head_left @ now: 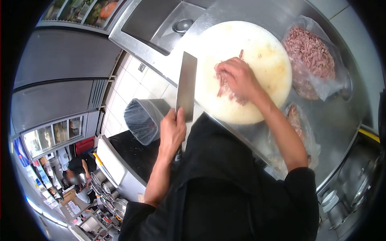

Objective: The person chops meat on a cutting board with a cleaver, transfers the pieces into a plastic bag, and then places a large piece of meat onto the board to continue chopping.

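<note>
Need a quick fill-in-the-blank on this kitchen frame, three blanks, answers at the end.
1. The left hand grips a rectangular-bladed ____.
2. The meat under the right hand lies on a white cutting board whose shape is ____.
3. The sleeves on both arms are coloured ____.

Missing words: cleaver; round; black.

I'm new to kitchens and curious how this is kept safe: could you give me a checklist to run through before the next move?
1. Wide rectangular steel cleaver gripped in the bare left hand: ok.
2. Cleaver apart from the bare right hand: ok.
3. Shredded pinkish meat on the round white cutting board: ok.
4. All meat gathered together: not ok; a small brownish scrap lies apart.
5. Right hand's fingertips tucked in: cannot tell; partly hidden.
6. Board secured against slipping: cannot tell; its underside is hidden.
</note>
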Demonstrator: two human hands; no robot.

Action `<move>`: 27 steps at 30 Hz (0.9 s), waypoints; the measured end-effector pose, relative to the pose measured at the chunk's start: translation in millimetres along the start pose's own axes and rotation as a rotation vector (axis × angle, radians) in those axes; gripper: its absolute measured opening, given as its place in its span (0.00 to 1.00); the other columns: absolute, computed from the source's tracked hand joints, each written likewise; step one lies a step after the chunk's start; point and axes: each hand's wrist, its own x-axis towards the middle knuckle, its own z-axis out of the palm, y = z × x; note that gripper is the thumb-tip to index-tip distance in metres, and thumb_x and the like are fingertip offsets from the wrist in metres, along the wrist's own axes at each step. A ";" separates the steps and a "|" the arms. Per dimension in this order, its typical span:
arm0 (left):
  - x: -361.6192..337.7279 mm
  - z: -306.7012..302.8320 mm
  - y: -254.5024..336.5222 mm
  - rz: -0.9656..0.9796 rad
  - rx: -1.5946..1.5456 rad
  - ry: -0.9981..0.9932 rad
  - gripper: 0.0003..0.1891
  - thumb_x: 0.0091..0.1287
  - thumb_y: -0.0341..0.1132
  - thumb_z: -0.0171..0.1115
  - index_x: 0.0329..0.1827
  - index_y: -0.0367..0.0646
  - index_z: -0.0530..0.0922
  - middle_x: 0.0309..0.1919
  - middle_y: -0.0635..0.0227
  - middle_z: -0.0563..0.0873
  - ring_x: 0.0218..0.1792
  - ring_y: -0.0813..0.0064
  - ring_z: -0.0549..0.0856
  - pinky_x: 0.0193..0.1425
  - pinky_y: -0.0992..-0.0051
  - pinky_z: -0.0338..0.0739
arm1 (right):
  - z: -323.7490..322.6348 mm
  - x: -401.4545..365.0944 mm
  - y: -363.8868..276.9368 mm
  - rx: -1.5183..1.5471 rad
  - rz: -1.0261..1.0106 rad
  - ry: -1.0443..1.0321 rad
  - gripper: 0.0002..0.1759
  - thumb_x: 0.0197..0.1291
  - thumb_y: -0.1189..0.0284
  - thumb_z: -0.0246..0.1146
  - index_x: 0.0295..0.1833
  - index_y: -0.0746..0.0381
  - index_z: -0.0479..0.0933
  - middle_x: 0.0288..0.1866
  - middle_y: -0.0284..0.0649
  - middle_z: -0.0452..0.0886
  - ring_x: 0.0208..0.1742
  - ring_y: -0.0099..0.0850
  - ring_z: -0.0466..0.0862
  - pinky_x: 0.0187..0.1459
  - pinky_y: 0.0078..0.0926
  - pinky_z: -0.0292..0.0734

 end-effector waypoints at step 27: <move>92.8 10.0 55.7 1.027 0.666 -0.275 0.14 0.75 0.41 0.65 0.37 0.39 0.75 0.15 0.49 0.80 0.22 0.41 0.84 0.27 0.49 0.79 | 77.2 -52.2 -13.8 -0.416 0.595 0.493 0.66 0.51 0.58 0.79 0.80 0.82 0.45 0.81 0.73 0.49 0.82 0.69 0.51 0.82 0.59 0.48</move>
